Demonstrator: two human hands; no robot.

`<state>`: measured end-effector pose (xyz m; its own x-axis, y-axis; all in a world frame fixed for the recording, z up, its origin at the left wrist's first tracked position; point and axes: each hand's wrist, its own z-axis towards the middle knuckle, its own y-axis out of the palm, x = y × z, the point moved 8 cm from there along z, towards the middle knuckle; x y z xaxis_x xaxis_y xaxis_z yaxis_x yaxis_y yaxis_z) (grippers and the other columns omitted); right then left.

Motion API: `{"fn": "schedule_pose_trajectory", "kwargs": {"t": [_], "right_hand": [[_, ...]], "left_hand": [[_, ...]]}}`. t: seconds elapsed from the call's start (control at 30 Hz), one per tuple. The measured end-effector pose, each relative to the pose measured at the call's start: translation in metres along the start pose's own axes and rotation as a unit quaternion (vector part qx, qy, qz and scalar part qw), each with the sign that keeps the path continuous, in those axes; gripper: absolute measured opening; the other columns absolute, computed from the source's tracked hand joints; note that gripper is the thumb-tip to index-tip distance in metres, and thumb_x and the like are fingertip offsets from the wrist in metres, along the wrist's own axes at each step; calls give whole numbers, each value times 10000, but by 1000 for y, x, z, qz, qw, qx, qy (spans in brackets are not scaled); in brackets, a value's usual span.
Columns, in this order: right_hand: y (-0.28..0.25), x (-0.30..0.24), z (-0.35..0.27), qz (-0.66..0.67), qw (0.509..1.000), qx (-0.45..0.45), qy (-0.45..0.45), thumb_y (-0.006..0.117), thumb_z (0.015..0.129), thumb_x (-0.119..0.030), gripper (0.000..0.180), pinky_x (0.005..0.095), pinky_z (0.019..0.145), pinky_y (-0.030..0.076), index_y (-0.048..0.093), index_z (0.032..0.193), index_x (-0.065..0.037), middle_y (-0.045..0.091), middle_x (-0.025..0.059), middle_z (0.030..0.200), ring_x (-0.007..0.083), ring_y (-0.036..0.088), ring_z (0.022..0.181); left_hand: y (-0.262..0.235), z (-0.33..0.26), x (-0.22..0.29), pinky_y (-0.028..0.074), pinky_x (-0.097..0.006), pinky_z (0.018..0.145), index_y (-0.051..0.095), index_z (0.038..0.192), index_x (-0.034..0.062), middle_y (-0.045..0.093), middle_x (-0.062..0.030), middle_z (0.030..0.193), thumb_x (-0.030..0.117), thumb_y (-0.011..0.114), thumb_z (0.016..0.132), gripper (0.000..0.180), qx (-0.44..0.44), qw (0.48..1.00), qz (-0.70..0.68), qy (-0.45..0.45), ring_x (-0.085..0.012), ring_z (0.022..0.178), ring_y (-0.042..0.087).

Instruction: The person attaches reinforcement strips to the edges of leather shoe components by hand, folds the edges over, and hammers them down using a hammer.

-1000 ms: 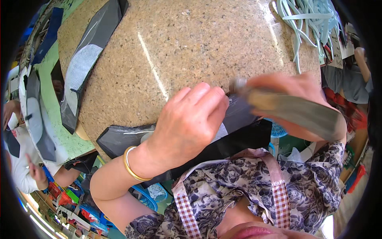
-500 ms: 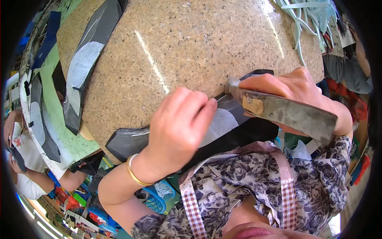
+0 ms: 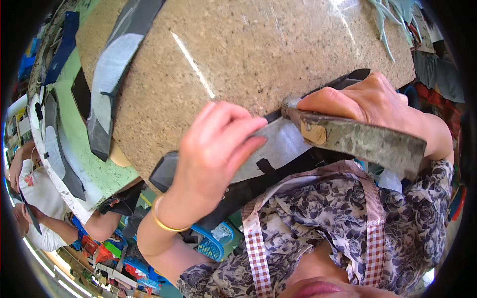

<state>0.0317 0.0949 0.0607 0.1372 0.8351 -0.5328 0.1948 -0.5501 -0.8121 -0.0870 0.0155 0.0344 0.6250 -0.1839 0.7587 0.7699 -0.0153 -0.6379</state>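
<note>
A long dark grey, leather-like strip (image 3: 164, 171) with a pale grey patch (image 3: 285, 138) lies along the near edge of the speckled board. My left hand (image 3: 211, 149), wearing a gold-coloured bangle, is over the strip's left half, with thumb and fingers closed at its far edge. In my right hand (image 3: 375, 102) is a hammer with a worn metal head (image 3: 367, 141); wood shows in its eye. The narrow end of the head rests at or just above the strip's far edge, right of my left fingertips. The hammer's handle is hidden by my right hand.
The speckled board (image 3: 238, 54) rests on a pale green table (image 3: 74, 134). A similar patched strip (image 3: 117, 64) lies at the board's left, another (image 3: 62, 154) beyond it. Pale blue-green strips (image 3: 387, 25) hang together at the far right. A co-worker's arms (image 3: 47, 223) show at left.
The view has shifted slightly. My left fingers have spread a little, and more of the pale patch shows, with a small dark tab at its near edge. My right hand still holds the hammer.
</note>
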Motion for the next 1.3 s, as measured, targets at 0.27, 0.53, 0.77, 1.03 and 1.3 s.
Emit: {"fn": "schedule_pose_trajectory", "kwargs": {"t": [0.27, 0.53, 0.77, 1.03, 1.3], "right_hand": [[-1, -6, 2, 4, 998, 58, -4, 730, 812, -208, 356, 320, 512, 537, 626, 1099, -24, 693, 83, 777, 225, 675, 567], [4, 5, -12, -64, 994, 50, -77, 760, 787, -176, 451, 274, 503, 557, 582, 1142, 39, 688, 136, 780, 194, 688, 575], [-3, -17, 7, -16, 993, 31, -110, 740, 810, -160, 392, 340, 465, 509, 574, 1115, 22, 670, 142, 761, 260, 656, 539], [7, -26, 27, -23, 995, -40, -86, 751, 725, -75, 442, 331, 529, 524, 583, 1126, 7, 667, 108, 778, 231, 687, 647], [-12, 10, 6, 4, 993, 122, 4, 731, 824, -113, 323, 318, 527, 515, 604, 1102, -9, 677, 114, 893, 231, 657, 597]], "left_hand": [[-4, -9, -6, 492, -353, 659, 659, 927, -34, 591, -103, 913, 30, 723, 719, 227, -19, 1000, 3, -1, -268, 815, 585], [9, 1, 7, 495, -350, 662, 663, 910, -17, 593, -82, 898, 52, 718, 724, 206, 27, 997, 57, 37, -249, 823, 590], [-9, -9, 11, 508, -327, 620, 687, 850, 55, 613, -54, 842, 70, 709, 695, 158, 57, 990, 112, 63, -227, 801, 618], [-21, -12, -1, 500, -340, 601, 675, 887, 46, 612, -77, 817, 48, 709, 742, 149, -33, 992, 115, 45, -253, 735, 631], [11, 6, 7, 510, -329, 604, 669, 876, 43, 583, -60, 818, 50, 698, 740, 139, 63, 992, 97, 58, -226, 761, 607]]}}
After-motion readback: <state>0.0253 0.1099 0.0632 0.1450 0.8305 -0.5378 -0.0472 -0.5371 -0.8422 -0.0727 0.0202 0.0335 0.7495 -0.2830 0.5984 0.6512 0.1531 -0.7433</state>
